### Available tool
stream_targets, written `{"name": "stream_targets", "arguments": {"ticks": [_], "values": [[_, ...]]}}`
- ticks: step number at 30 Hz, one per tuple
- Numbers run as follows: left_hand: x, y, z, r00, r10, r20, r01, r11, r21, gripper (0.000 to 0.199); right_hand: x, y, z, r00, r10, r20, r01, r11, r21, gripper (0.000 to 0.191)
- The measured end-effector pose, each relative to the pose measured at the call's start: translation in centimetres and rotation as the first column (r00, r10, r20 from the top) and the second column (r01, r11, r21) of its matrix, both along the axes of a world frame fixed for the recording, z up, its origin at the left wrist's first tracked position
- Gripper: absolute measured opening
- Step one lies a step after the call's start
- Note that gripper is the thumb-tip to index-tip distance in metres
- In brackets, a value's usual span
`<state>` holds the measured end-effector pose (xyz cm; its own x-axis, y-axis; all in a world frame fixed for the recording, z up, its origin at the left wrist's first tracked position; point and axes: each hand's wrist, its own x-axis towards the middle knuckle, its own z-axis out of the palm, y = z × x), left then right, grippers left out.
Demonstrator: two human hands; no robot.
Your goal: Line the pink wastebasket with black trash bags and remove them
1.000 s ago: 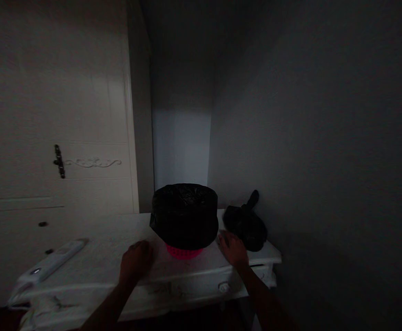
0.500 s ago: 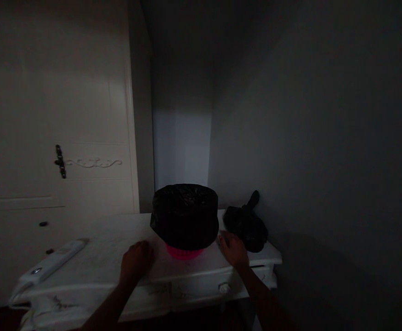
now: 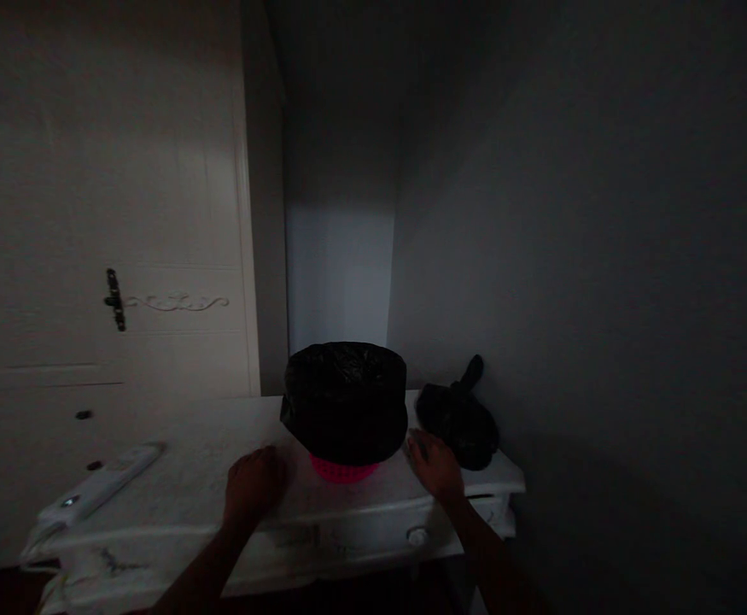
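Note:
A pink basket stands on the white table, its upper part covered by a black plastic bag. My left hand rests on the tabletop left of the basket, apart from it, with its fingers curled in; what they hold, if anything, is too dark to tell. To the right of the basket, my right hand lies on the table near the bag's edge, its fingers slightly apart and nothing seen in them. A knotted black bag sits just behind my right hand.
A white power strip with a cable lies at the table's left end. Behind on the left stands a white cabinet with a dark handle. A grey wall borders the right side. Drawers with a round knob face the front.

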<state>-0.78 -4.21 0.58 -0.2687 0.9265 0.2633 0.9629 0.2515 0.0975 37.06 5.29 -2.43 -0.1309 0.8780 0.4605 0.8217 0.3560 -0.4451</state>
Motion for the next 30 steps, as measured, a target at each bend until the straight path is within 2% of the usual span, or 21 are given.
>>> {"name": "stream_targets", "arguments": {"ticks": [3, 9, 12, 15, 17, 20, 22, 24, 26, 28, 29, 30], "values": [[0.0, 0.0, -0.2, 1.000, 0.003, -0.005, -0.002, 0.999, 0.039, 0.045, 0.0, -0.1, 0.0, 1.000, -0.024, 0.007, 0.024, 1.000, -0.002, 0.057], [0.2, 0.0, -0.2, 0.991, 0.049, 0.121, -0.054, 0.998, 0.033, 0.056, 0.0, 0.0, -0.2, 1.000, -0.020, 0.011, 0.020, 1.000, 0.005, 0.058], [0.4, -0.3, -0.1, 0.984, 0.029, 0.174, -0.038, 0.998, 0.052, 0.057, -0.1, 0.1, -0.1, 1.000, -0.018, -0.001, 0.018, 1.000, 0.013, 0.056], [0.0, -0.4, -0.3, 0.955, -0.020, 0.296, -0.009, 0.995, 0.098, 0.054, -0.1, 0.1, -0.3, 0.999, 0.004, -0.036, -0.003, 1.000, 0.021, 0.056], [-0.9, -0.2, -0.5, 0.887, -0.047, 0.459, -0.028, 0.987, 0.155, 0.050, 0.0, 0.2, -0.7, 0.996, 0.028, -0.086, -0.024, 0.999, 0.039, 0.056], [-2.8, 0.7, -0.1, 0.674, -0.115, 0.730, -0.196, 0.924, 0.327, 0.047, 0.3, 0.5, -1.4, 0.966, 0.107, -0.237, -0.088, 0.992, 0.090, 0.055], [-3.6, 1.5, 1.0, 0.540, -0.214, 0.814, -0.318, 0.844, 0.432, 0.052, 0.3, 1.0, -1.1, 0.896, 0.150, -0.418, -0.117, 0.988, 0.103, 0.055], [-3.4, 2.2, 2.8, 0.472, -0.320, 0.822, -0.355, 0.784, 0.509, 0.060, 0.0, 1.6, 0.5, 0.764, 0.127, -0.633, -0.108, 0.992, 0.070, 0.058], [-2.2, 2.7, 4.8, 0.444, -0.406, 0.799, -0.330, 0.755, 0.567, 0.064, -0.7, 2.3, 3.3, 0.586, 0.042, -0.809, -0.110, 0.993, -0.029, 0.067], [0.1, 3.0, 6.8, 0.439, -0.467, 0.768, -0.284, 0.739, 0.611, 0.063, -1.9, 2.8, 6.8, 0.418, -0.058, -0.906, -0.149, 0.980, -0.131, 0.080], [1.4, 2.9, 7.8, 0.438, -0.490, 0.754, -0.261, 0.733, 0.629, 0.062, -2.7, 3.0, 8.5, 0.364, -0.076, -0.928, -0.173, 0.974, -0.148, 0.083], [2.8, 2.8, 8.6, 0.442, -0.518, 0.733, -0.239, 0.720, 0.652, 0.062, -3.5, 3.1, 10.1, 0.342, -0.063, -0.937, -0.186, 0.973, -0.133, 0.082]]}}
